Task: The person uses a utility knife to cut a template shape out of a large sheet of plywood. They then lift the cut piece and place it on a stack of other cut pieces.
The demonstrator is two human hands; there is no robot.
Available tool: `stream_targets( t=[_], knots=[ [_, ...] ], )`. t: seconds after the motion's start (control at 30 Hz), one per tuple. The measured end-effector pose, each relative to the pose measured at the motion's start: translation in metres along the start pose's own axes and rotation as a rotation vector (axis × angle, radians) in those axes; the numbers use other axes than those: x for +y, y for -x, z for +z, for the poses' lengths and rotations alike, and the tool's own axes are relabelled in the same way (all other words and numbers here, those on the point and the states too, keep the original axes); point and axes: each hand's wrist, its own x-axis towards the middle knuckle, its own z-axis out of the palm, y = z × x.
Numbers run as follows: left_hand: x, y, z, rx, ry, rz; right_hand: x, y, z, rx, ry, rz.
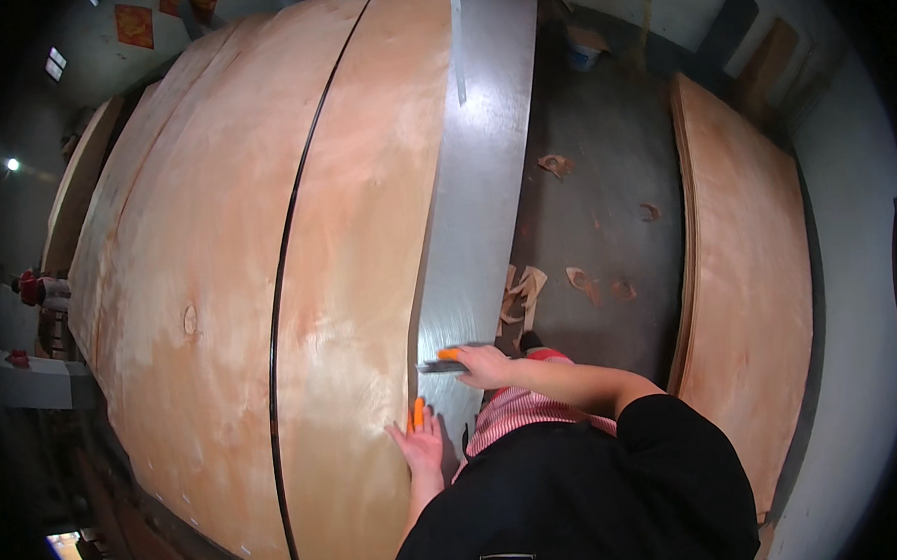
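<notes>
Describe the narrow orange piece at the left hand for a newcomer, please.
Follow the shiny grey metal band down to the left hand. The narrow orange piece there points along the band; the orange bit at the right hand lies crosswise.

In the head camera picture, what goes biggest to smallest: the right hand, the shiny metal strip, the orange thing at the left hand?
1. shiny metal strip
2. right hand
3. orange thing at the left hand

Black top [578, 490] on show, plain and dark, a short sleeve [681, 440], one thin pale line [508, 556] across the cloth! Red-and-white stripes [539, 409] flash below it, and there's the left hand [422, 444], bare, right hand [484, 366] bare too!
</notes>
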Motion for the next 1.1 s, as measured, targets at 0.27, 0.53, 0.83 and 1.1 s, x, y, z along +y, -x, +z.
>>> stream_targets(
  t=[0.27, 0.53, 0.83, 1.1],
  knots=[
    [-0.005, -0.005, -0.001, 0.214, 0.27, 0.3, 0.155, -0.174, -0.092, 0.247, -0.697, 0.33],
    [-0.007, -0.003, 0.021, 0.452, 0.284, 0.671, 0.178, -0.335, -0.229, 0.331, -0.899, 0.556],
    [-0.024, 0.008, 0.018, 0.485, 0.221, 0.893, 0.186, -0.315, -0.216, 0.381, -1.1, 0.44],
    [-0.081, 0.035, -0.043, 0.626, 0.247, 0.945, 0.233, -0.195, -0.187, 0.24, -1.369, 0.509]
  ],
)
